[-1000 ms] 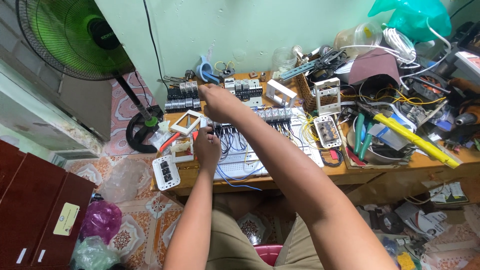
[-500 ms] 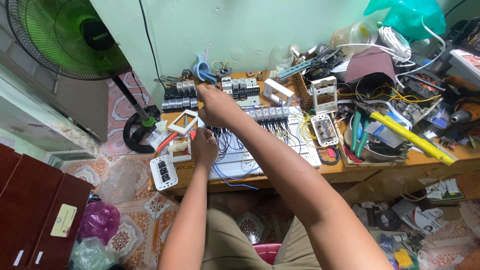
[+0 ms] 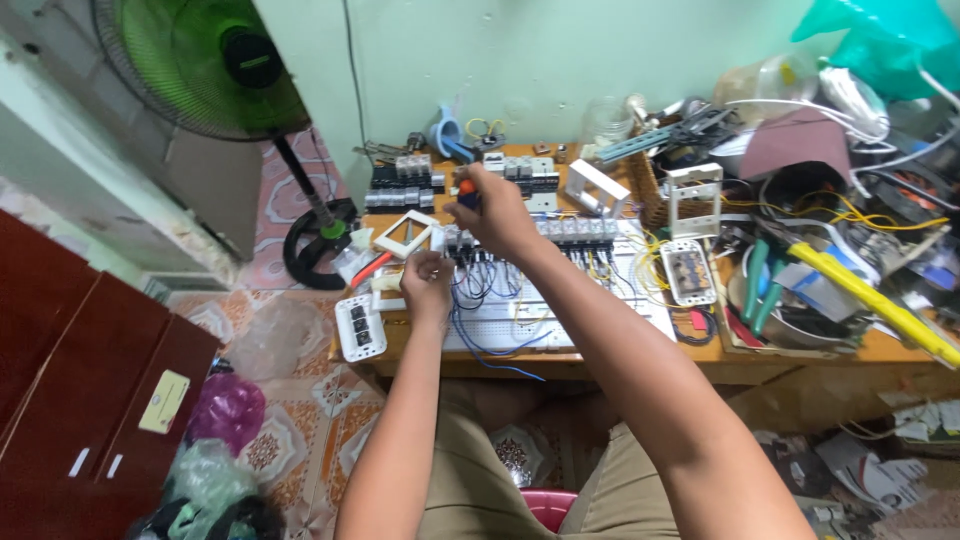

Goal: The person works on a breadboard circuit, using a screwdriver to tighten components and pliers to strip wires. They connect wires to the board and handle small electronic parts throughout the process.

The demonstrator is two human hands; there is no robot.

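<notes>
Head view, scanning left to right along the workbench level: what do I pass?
Dark red cabinet → green fan → white socket plate → left hand → right hand holding an orange-handled screwdriver → white switch module → green-handled pliers → yellow bar.

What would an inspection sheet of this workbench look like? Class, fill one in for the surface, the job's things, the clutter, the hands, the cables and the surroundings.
Surface: wooden bench, crowded, little bare wood showing.
Job's things: white wiring board with a row of breakers; orange-handled screwdriver.
Clutter: white switch frames, socket plate overhanging the bench edge, yellow bar, green-handled pliers.
Hands: right hand grips the screwdriver over the breakers; left hand is closed at the board's left edge; whether it holds anything cannot be told.
Cables: blue wires loop across the board; yellow wires tangled at right.
Surroundings: green fan, dark red cabinet, patterned tile floor.
</notes>
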